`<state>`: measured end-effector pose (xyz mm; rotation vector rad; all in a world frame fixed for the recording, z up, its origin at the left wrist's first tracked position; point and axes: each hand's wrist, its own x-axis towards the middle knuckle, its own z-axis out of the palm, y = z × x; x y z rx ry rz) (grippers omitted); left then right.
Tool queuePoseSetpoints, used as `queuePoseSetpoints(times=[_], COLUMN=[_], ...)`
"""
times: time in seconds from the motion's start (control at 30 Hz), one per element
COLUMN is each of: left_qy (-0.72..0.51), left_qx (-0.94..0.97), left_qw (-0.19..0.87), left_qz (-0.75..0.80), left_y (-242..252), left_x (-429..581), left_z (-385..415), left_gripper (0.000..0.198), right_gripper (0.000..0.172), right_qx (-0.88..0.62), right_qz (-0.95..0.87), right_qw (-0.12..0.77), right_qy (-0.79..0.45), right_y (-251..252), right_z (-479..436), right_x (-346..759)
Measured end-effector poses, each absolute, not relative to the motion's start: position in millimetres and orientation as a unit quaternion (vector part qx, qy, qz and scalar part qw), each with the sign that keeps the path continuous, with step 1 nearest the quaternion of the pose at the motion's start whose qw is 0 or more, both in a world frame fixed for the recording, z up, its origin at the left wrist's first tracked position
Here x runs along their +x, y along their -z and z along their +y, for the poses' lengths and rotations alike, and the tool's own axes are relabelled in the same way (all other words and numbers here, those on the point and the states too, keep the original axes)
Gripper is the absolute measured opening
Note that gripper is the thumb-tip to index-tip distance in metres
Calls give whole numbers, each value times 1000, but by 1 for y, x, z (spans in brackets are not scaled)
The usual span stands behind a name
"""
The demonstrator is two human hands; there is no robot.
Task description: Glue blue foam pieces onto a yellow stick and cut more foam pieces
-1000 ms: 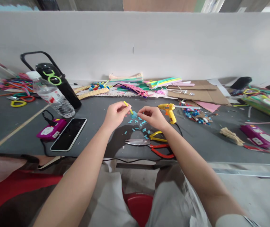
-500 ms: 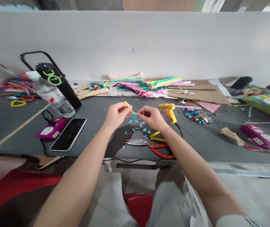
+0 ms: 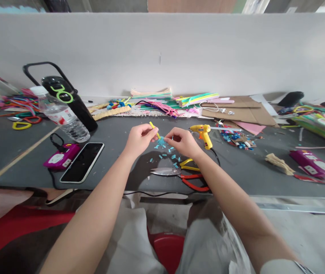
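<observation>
My left hand [image 3: 141,140] is closed around a short yellow stick [image 3: 154,129], which tilts up between thumb and forefinger. At its lower end is a small light-blue cluster [image 3: 161,141]. My right hand [image 3: 183,140] pinches at the right side of that cluster; whatever lies between its fingertips is too small to make out. Below both hands, several little blue snippets [image 3: 164,155] are scattered on the grey table [image 3: 116,152]. Scissors [image 3: 166,172] with red and yellow handles lie in front of them, partly behind my right forearm.
A yellow glue gun [image 3: 205,133] lies just right of my right hand. Leftward are a phone [image 3: 83,161], a purple power strip [image 3: 61,156], a water bottle [image 3: 65,118] and a black flask [image 3: 79,106]. Pipe cleaners [image 3: 165,108] and cardboard [image 3: 239,112] line the back wall.
Both hands stay almost in place, with the yellow stick still in the left. The fingertips shift very slightly around the blue cluster. Everything on the table stays put.
</observation>
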<state>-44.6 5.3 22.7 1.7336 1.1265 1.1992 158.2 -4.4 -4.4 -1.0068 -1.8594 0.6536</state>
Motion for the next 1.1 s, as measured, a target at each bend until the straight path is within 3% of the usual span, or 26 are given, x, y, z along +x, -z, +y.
queuePoseSetpoints(times=[0.6,1.1], left_qy=[-457,-460], left_qx=[688,671], left_qw=[367,399], left_qz=[428,425], left_y=[-25,-25], left_x=[-44,-44], left_z=[4,4], left_gripper=[31,33], right_gripper=[26,24], right_qx=[-406,-417], right_qz=[-711,-712], right_qw=[447,457], right_qy=[-359,-333], right_y=[3,5], right_z=[-4,-4], right_x=[157,154])
